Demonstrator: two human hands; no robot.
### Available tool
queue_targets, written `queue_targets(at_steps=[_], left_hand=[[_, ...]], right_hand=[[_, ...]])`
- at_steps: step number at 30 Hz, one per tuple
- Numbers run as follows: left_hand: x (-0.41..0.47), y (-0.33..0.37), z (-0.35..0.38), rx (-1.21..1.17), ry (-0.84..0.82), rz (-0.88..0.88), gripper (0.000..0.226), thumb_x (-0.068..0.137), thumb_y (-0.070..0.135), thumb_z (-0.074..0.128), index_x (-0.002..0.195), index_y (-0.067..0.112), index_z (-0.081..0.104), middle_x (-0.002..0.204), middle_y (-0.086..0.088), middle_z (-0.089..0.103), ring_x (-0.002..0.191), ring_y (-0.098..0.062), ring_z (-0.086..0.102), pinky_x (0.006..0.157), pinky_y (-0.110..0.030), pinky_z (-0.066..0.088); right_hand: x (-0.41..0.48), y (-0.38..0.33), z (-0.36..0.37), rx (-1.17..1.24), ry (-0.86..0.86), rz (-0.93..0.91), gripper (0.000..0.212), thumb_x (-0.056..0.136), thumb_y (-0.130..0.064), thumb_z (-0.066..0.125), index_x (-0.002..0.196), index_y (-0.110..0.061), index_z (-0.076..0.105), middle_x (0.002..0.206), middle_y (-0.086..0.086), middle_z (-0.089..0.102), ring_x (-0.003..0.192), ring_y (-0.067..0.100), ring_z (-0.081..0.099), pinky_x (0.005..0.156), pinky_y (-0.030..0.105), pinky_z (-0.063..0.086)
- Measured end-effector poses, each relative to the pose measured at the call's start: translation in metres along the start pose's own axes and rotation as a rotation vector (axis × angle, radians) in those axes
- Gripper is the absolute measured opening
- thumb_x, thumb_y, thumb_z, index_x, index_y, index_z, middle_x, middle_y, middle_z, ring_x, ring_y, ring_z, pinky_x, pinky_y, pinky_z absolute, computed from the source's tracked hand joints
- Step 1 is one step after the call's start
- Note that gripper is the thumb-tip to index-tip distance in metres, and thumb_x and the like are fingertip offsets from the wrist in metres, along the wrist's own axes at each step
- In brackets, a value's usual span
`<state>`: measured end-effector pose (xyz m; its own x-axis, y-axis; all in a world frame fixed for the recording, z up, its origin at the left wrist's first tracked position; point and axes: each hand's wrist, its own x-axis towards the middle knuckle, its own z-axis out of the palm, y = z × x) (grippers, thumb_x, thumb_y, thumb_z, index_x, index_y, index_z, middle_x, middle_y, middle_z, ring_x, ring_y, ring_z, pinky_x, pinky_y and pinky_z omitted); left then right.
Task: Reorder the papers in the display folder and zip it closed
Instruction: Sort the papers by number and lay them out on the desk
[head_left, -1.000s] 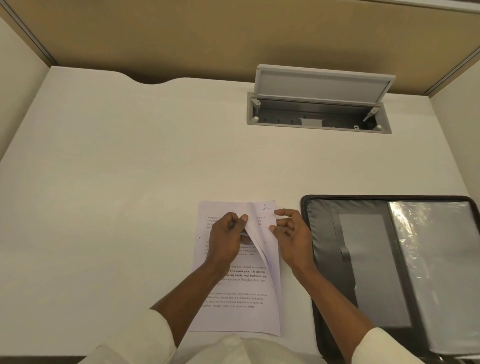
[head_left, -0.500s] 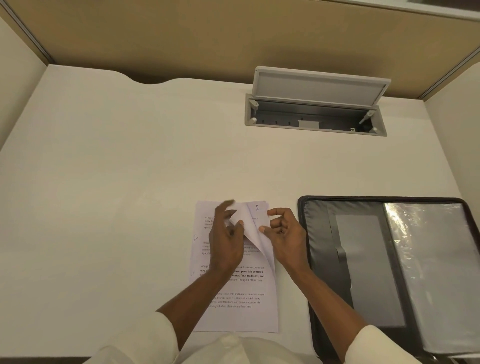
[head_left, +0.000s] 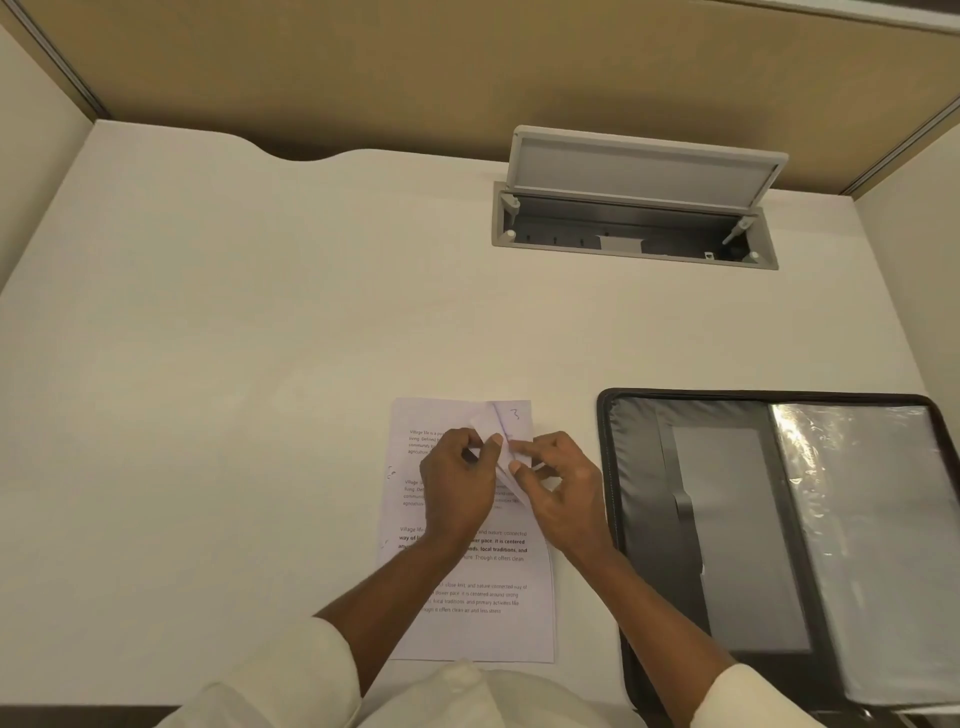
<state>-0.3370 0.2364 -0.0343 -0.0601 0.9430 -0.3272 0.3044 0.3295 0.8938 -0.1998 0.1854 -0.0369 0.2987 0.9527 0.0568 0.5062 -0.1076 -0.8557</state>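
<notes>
From my remote seat I see the left hand (head_left: 457, 483) pinching the turned-up top corner of the upper sheets between thumb and fingertips. The fingers are almost closed, with only thin paper between them. The right hand (head_left: 558, 488) pinches the same lifted fold from the other side with curled fingers. I judge that the two hands work against each other to separate single leaves and read the order. A handwritten number (head_left: 515, 414) shows on the uncovered corner below, which supports this. The stack of white printed paper sheets (head_left: 483, 623) lies flat on the white matte desk (head_left: 234, 364), directly in front of the body. The sheets are thin, limp and smooth, so they probably stick together. The black zip display folder (head_left: 649, 519) lies open just to the right of the stack, not touching it, ready to receive the pages. Its lining looks padded and its clear plastic sleeve (head_left: 872, 545) is glossy and wrinkled. Far behind, a grey cable hatch (head_left: 634, 228) stands with its lid up.
</notes>
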Motion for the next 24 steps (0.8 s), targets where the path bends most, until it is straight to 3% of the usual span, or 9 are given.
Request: queue_targets(at_steps=[4,8,11,13,17,19,22,24], left_hand=[[0.002,0.000,-0.001,-0.103,-0.021,-0.139,0.028,0.092,0.037,0.082,0.073,0.022,0.068,0.067,0.007,0.063,0.063,-0.008,0.054,0.065,-0.030,0.048],[0.004,-0.004,-0.002,-0.172,-0.045,-0.182,0.032,0.087,0.048,0.084,0.077,0.020,0.072,0.073,0.004,0.067,0.072,-0.015,0.060,0.074,-0.041,0.056],[0.002,0.000,-0.003,-0.209,-0.060,-0.192,0.040,0.088,0.057,0.081,0.075,0.020,0.075,0.073,0.006,0.072,0.074,-0.017,0.066,0.076,-0.036,0.055],[0.002,0.002,-0.005,-0.212,-0.079,-0.206,0.036,0.092,0.060,0.074,0.081,0.026,0.080,0.082,0.006,0.078,0.085,-0.021,0.074,0.083,-0.039,0.060],[0.002,-0.003,-0.008,-0.194,-0.104,-0.172,0.008,0.097,0.028,0.077,0.095,0.033,0.082,0.089,0.002,0.079,0.086,-0.021,0.074,0.088,-0.054,0.062],[0.003,-0.006,-0.008,-0.183,-0.100,-0.167,0.018,0.093,0.018,0.079,0.096,0.035,0.081,0.089,-0.006,0.077,0.078,-0.021,0.067,0.085,-0.057,0.062],[0.004,-0.004,-0.008,-0.228,-0.076,-0.188,0.020,0.087,0.015,0.086,0.093,0.033,0.080,0.089,-0.006,0.077,0.075,-0.018,0.061,0.082,-0.054,0.061],[0.006,-0.005,-0.008,-0.259,-0.075,-0.202,0.019,0.082,0.018,0.091,0.092,0.029,0.079,0.082,-0.005,0.074,0.074,-0.018,0.060,0.079,-0.050,0.061]], right_hand=[[0.006,0.005,-0.006,0.051,0.084,0.184,0.023,0.092,-0.021,0.081,0.114,-0.022,0.077,0.111,-0.010,0.072,0.094,0.008,0.068,0.077,0.032,0.061],[0.011,0.008,-0.009,0.174,0.019,0.339,0.017,0.091,-0.031,0.082,0.107,-0.025,0.080,0.103,-0.011,0.078,0.093,0.012,0.072,0.085,0.042,0.062],[0.011,0.008,-0.011,0.197,-0.028,0.368,0.019,0.090,-0.035,0.082,0.107,-0.025,0.080,0.102,-0.012,0.079,0.091,0.011,0.072,0.086,0.043,0.062],[0.011,0.006,-0.011,0.209,-0.059,0.368,0.025,0.089,-0.038,0.083,0.110,-0.025,0.078,0.103,-0.013,0.079,0.091,0.010,0.073,0.085,0.042,0.063],[0.011,0.006,-0.010,0.159,-0.058,0.350,0.030,0.090,-0.028,0.084,0.117,-0.021,0.073,0.104,-0.013,0.078,0.089,0.006,0.073,0.082,0.042,0.063],[0.008,0.007,-0.009,0.121,-0.039,0.327,0.042,0.091,-0.017,0.080,0.130,-0.022,0.065,0.101,-0.010,0.075,0.085,0.006,0.071,0.080,0.041,0.063],[0.004,0.008,-0.009,0.051,-0.015,0.223,0.067,0.093,-0.010,0.077,0.149,-0.029,0.046,0.105,-0.008,0.071,0.084,0.009,0.070,0.070,0.025,0.060],[0.002,0.008,-0.008,0.009,-0.016,0.126,0.051,0.094,-0.009,0.074,0.136,-0.031,0.056,0.112,-0.010,0.069,0.085,0.010,0.070,0.065,0.024,0.057]])
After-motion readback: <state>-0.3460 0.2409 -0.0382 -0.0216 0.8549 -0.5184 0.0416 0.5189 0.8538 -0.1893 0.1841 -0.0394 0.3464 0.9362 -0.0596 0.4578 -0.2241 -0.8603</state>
